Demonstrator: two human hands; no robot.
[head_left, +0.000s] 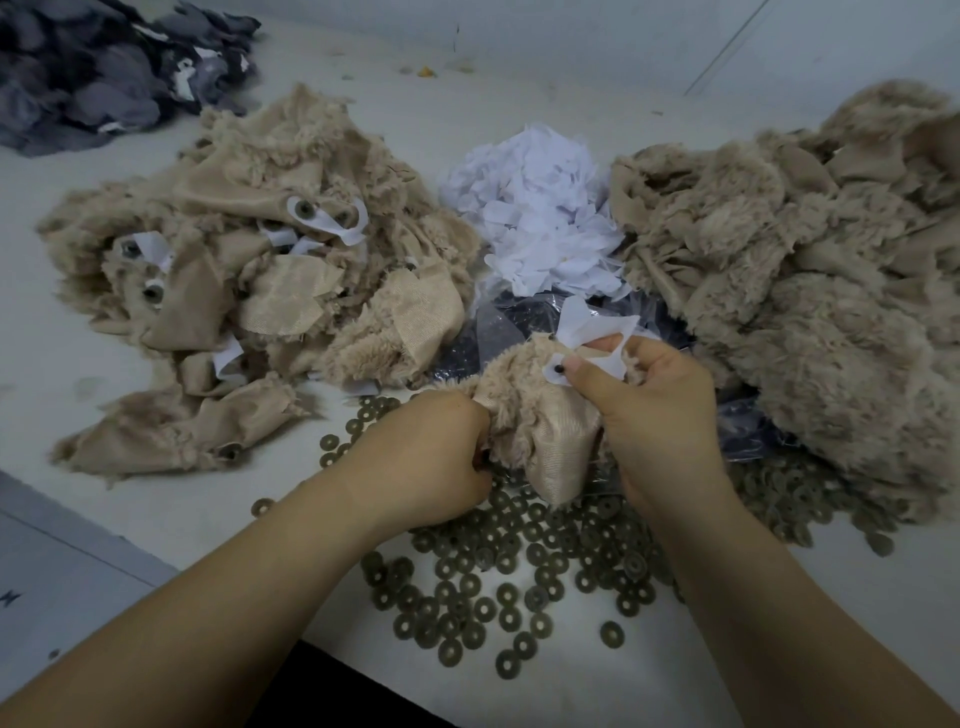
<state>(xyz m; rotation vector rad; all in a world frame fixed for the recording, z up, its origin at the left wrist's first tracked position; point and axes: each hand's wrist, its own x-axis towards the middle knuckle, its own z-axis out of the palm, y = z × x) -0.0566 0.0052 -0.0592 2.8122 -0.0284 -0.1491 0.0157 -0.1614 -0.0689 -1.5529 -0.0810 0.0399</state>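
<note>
Both hands hold one beige plush fabric piece (540, 421) above the table. My left hand (431, 457) grips its lower left edge with curled fingers. My right hand (654, 410) grips the right side, thumb pressed beside a small black post (560, 369) that pokes through a white fabric patch (597, 325). The patch sticks up past my right fingers. Several olive-grey washers (509, 577) lie scattered on the table under and in front of my hands.
A heap of beige plush pieces with white patches and washers (249, 270) lies to the left. A bigger beige plush heap (810, 291) fills the right. White patches (540, 218) are piled behind a clear bag of dark parts (498, 322). Dark grey fabric (114, 67) sits far left.
</note>
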